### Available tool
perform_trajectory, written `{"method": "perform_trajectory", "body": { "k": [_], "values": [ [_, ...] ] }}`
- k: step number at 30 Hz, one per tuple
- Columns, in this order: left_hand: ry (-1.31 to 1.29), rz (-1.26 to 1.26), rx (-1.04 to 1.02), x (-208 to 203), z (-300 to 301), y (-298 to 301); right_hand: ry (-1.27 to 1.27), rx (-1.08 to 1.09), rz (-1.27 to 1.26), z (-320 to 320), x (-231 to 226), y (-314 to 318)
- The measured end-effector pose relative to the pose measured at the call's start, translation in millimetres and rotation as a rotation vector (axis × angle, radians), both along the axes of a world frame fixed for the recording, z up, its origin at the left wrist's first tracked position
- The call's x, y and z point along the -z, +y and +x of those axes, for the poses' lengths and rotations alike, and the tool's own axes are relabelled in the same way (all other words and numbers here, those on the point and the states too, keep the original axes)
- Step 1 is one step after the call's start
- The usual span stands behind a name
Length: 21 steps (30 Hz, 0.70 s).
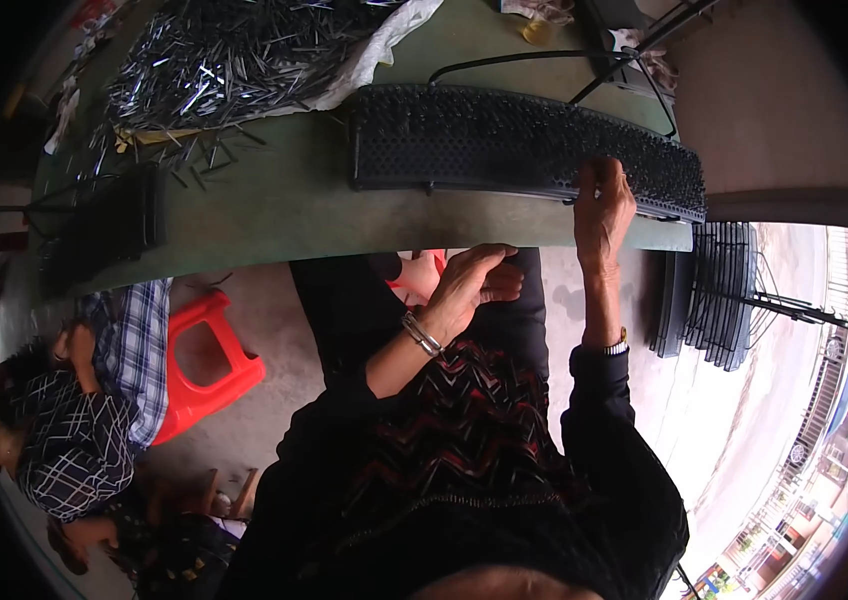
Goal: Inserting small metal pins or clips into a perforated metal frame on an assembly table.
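the bunched right hand (605, 205) is held at the front of the black tray (504, 150) on the worktop (284, 200), the half-curled left hand (466, 285) apart; any grip cannot be told. if brushed carelessly, the tray's small pieces (644, 165) could be knocked loose

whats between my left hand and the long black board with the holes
In the head view, a strip of green tabletop lies between your left hand and the board; I see nothing resting on that stretch.
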<state>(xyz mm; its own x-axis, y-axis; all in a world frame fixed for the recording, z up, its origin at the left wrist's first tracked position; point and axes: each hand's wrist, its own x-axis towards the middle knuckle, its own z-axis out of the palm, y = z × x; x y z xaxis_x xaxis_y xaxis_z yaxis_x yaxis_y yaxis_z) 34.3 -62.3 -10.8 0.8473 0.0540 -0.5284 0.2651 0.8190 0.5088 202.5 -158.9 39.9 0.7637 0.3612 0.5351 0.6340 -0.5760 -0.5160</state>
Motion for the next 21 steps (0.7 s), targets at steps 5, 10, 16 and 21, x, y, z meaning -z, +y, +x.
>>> {"method": "perform_trajectory", "body": {
  "k": [5,10,16,21],
  "values": [
    [0.037,-0.008,-0.008,-1,-8,7,-0.004,-0.008,-0.053,1,-2,-1],
    [0.02,-0.026,-0.02,0,-10,9,-0.025,0.009,-0.097,4,6,1],
    [-0.006,0.01,-0.054,-6,-20,20,-0.042,0.084,-0.196,-8,5,20],
    [-0.106,0.025,-0.038,-12,-27,29,-0.049,0.051,-0.276,-11,14,6]
  ]
}}
